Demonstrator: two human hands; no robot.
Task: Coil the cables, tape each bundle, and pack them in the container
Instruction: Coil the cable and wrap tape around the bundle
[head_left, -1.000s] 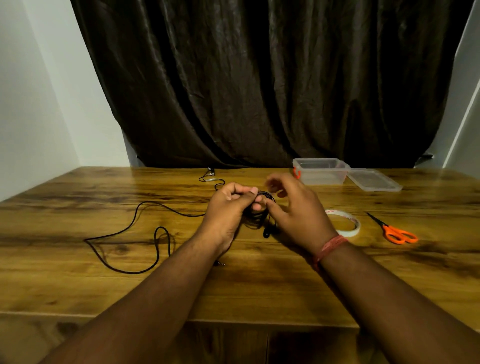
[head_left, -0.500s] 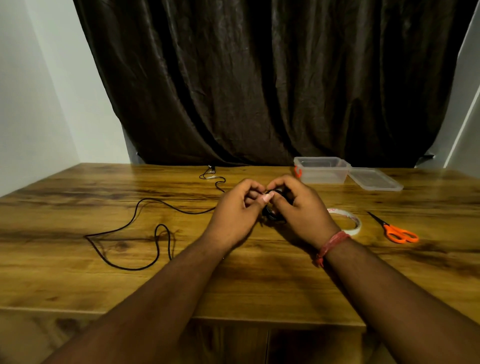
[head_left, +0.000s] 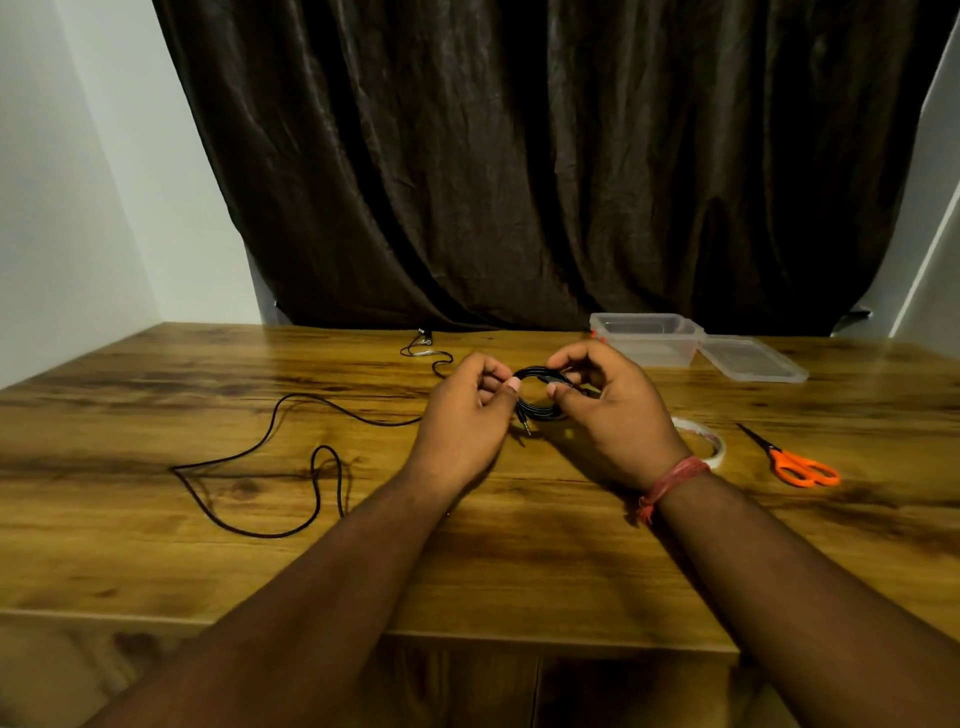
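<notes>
A small coil of black cable (head_left: 537, 392) is held just above the wooden table (head_left: 156, 545) between both hands. My left hand (head_left: 462, 415) pinches its left side and my right hand (head_left: 608, 410) pinches its right side. A metal plug tip hangs from the coil's lower edge. The uncoiled part of a black cable (head_left: 270, 467) trails in loops over the table to the left. A roll of white tape (head_left: 701, 441) lies behind my right wrist, partly hidden. The clear plastic container (head_left: 647, 338) stands open at the back right.
The container's lid (head_left: 753, 361) lies flat right of the container. Orange-handled scissors (head_left: 795, 460) lie at the right, near the tape. Another thin cable end (head_left: 423, 348) lies at the back by the dark curtain. The table's front edge is near my forearms.
The hands have drawn slightly apart, so the coil now shows as an open ring between them. The loose cable on the left lies about as before.
</notes>
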